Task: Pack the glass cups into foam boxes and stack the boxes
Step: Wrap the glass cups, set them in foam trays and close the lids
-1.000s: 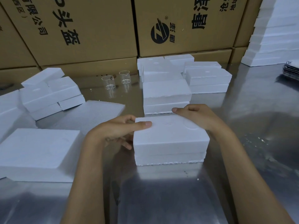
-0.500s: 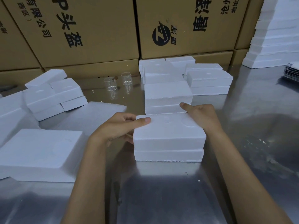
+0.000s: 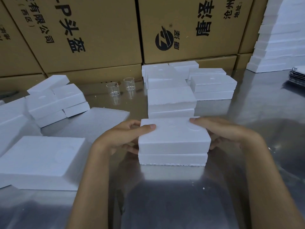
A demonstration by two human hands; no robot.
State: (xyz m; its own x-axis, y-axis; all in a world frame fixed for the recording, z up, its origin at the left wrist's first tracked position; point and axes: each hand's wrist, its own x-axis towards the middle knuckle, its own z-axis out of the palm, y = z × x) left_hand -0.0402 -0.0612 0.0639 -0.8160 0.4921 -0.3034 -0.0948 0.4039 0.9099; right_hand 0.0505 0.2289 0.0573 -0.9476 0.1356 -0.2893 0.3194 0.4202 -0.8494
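Observation:
A closed white foam box [image 3: 173,142], lid on its base, rests on the steel table in front of me. My left hand [image 3: 122,138] grips its left end with the thumb lying on the lid. My right hand [image 3: 222,131] holds the right end, thumb on the lid's far corner. Just behind it lies a stack of closed foam boxes [image 3: 171,101]. Two empty glass cups [image 3: 113,89] [image 3: 129,83] stand upright further back, left of that stack.
More foam boxes [image 3: 212,86] sit at the back right, and a loose pile [image 3: 56,100] at the left. A large flat foam piece [image 3: 38,161] lies near left. Cardboard cartons [image 3: 189,30] wall the back. A tall foam stack [image 3: 280,38] stands far right.
The box has shifted slightly away from me toward the stack behind. My right hand has slid down around the box's right end. My left hand keeps its grip.

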